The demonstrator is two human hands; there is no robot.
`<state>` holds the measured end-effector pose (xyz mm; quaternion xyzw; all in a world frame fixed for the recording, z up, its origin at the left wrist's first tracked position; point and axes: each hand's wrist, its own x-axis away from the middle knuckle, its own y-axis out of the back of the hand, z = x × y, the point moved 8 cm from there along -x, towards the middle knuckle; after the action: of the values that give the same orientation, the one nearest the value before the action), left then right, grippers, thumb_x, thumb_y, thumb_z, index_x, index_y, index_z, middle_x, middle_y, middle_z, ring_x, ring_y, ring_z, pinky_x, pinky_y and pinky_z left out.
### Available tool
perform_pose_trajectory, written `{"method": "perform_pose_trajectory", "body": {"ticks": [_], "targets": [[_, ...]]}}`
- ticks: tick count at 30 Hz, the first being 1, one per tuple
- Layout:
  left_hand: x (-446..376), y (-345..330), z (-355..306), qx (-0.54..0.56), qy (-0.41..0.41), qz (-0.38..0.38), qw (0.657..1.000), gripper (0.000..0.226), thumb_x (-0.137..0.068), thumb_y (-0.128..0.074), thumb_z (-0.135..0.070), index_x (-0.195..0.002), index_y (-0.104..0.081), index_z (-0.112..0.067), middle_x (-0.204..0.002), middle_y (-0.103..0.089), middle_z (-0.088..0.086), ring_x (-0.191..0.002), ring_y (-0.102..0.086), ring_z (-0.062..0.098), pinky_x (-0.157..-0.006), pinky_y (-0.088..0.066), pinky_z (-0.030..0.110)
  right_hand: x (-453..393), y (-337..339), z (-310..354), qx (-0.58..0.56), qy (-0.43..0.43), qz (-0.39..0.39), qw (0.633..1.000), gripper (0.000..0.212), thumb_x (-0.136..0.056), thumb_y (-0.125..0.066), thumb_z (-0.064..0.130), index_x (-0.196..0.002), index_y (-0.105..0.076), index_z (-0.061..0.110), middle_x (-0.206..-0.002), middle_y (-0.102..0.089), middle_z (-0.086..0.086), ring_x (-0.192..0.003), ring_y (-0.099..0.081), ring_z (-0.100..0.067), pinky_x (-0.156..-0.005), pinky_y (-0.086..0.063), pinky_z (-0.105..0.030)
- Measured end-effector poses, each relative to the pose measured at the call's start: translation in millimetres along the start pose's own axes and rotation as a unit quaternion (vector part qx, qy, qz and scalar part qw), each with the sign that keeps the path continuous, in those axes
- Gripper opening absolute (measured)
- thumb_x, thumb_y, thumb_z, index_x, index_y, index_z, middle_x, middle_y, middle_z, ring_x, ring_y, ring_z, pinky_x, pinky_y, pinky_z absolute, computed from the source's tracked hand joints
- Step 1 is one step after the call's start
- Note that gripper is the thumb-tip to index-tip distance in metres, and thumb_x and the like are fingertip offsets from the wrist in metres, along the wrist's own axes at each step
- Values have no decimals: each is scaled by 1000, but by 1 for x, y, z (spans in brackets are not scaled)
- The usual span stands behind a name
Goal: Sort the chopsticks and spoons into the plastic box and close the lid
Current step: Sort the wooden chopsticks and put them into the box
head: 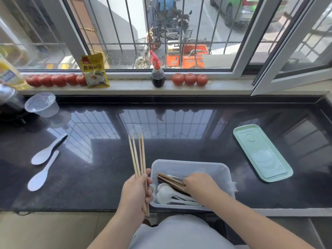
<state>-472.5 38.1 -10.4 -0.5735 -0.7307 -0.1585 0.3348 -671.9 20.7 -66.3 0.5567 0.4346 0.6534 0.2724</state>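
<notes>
A clear plastic box [188,164] sits at the near edge of the black counter. Inside it lie dark and light chopsticks [170,180] and several white spoons [167,194]. My right hand [201,186] reaches into the box and rests on those chopsticks; whether it grips them is hidden. My left hand [136,191], just left of the box, holds a bundle of light wooden chopsticks [137,155] pointing away from me. Two white spoons [47,151] [41,174] lie on the counter at the left. The pale green lid [262,151] lies flat at the right.
A clear lidded tub [42,104] stands at the back left beside a dark pot. On the windowsill sit rows of tomatoes [57,79], a yellow packet [94,71] and a dark sauce bottle [157,76]. An open window frame juts in at the right.
</notes>
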Motion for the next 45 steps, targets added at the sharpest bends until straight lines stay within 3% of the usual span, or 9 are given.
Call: {"method": "perform_pose_trajectory", "body": {"ticks": [8, 13, 19, 21, 23, 25, 27, 39, 45], "targets": [[10, -5, -2, -22, -6, 58, 998, 18, -105, -52, -10, -115, -66, -6, -85, -75, 9, -58, -63, 17, -48, -46, 26, 12, 26, -13, -220, -80, -85, 969, 26, -98, -53, 44, -91, -65, 22, -94, -67, 3, -92, -62, -25, -77, -50, -38], [27, -37, -1, -85, -2, 172, 981, 18, -104, -54, -11, -113, -68, -4, -102, -78, 14, -67, -70, 18, -53, -48, 25, 36, 67, 19, -632, -38, -87, 769, 13, -93, -66, 33, -86, -75, 26, -86, -76, -4, -74, -63, -10, -79, -56, -37], [26, -45, 1, -94, -2, 175, 980, 21, -107, -49, -15, -113, -66, -5, -99, -79, 12, -78, -74, 24, -64, -59, 36, 55, 88, -6, -779, -115, -194, 585, 26, -103, -57, 17, -83, -65, 3, -70, -69, -6, -65, -65, -17, -59, -54, -27], [15, -25, 0, -69, -7, 106, 992, 20, -107, -48, -13, -113, -65, -4, -83, -75, 11, -59, -66, 20, -48, -51, 29, 69, 102, -52, -718, -138, -304, 611, 27, -104, -55, 22, -83, -65, 8, -66, -66, 0, -62, -60, -13, -61, -52, -27], [7, -7, 0, -56, -10, 62, 996, 20, -107, -46, -10, -115, -64, -3, -67, -59, 7, -42, -44, 13, -38, -32, 20, 77, 118, -78, -556, -111, -356, 743, 22, -100, -59, 27, -82, -67, 18, -67, -64, 6, -62, -56, -6, -64, -47, -23], [4, 1, 1, -39, -1, 46, 998, 22, -107, -45, -9, -117, -63, -3, -62, -46, 3, -41, -29, 11, -37, -21, 19, 58, 104, -69, -338, -52, -242, 908, 18, -96, -62, 37, -84, -69, 25, -76, -64, 9, -73, -58, -8, -69, -46, -28], [4, 4, 1, -22, 7, 33, 999, 22, -108, -44, -11, -116, -64, -4, -62, -42, 2, -39, -27, 10, -37, -18, 19, 39, 63, -45, -147, -10, -77, 986, 26, -95, -57, 47, -88, -69, 25, -89, -64, 7, -86, -60, -18, -71, -46, -33], [14, -2, 6, -37, 16, 66, 997, 21, -104, -52, -7, -117, -68, -11, -85, -72, 11, -56, -55, 17, -44, -42, 25, -7, 4, 5, -47, 7, -24, 999, 35, -101, -50, 43, -113, -62, 13, -111, -64, -11, -101, -62, -35, -76, -40, -37], [26, -11, -1, -57, 6, 104, 993, 18, -105, -54, -13, -116, -67, -11, -104, -79, 7, -80, -75, 25, -58, -59, 33, 26, 28, -26, -323, -97, -83, 938, 23, -100, -52, 41, -99, -68, 25, -94, -70, 7, -90, -63, -19, -81, -53, -38]]}}
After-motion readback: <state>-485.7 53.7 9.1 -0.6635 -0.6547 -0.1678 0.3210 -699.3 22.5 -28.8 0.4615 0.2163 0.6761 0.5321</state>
